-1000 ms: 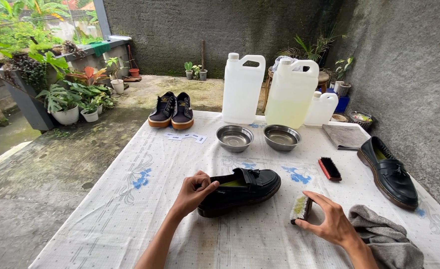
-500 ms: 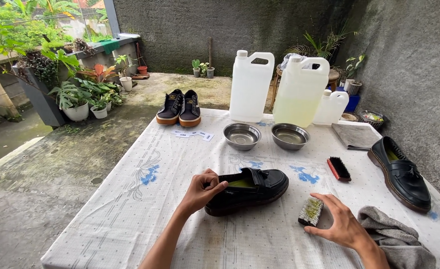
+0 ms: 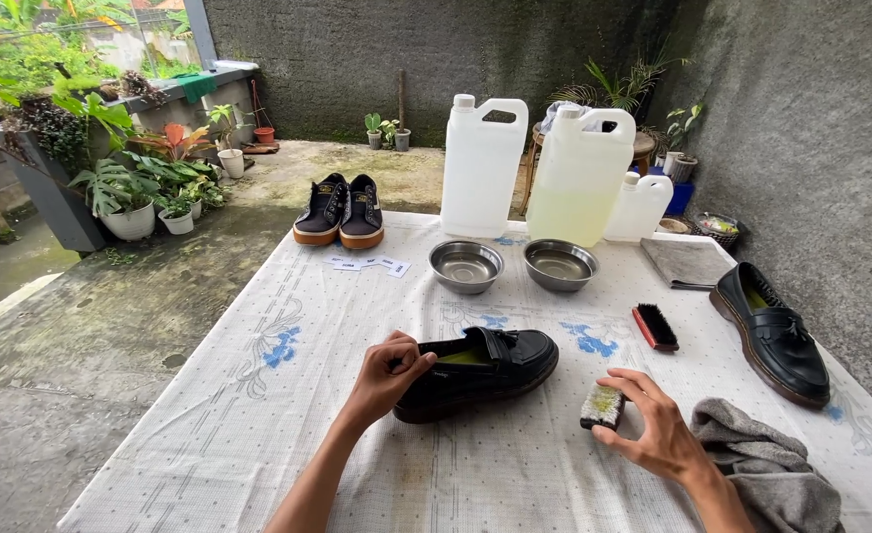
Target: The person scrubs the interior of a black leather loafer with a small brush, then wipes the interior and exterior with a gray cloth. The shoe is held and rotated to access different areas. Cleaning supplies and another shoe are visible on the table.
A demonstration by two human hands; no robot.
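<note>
Left hand [image 3: 388, 375] still grips black loafer [image 3: 477, 370] heel; right hand [image 3: 653, 429] still pinches small brush [image 3: 602, 406], now slightly lifted.

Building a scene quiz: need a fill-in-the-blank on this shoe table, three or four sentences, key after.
1. The left hand grips the heel of the black ____.
2. The right hand holds a small ____.
3. Behind that shoe stand ____ steel bowls.
4. The grey rag lies by the ____ hand.

Missing: loafer; brush; two; right
</note>
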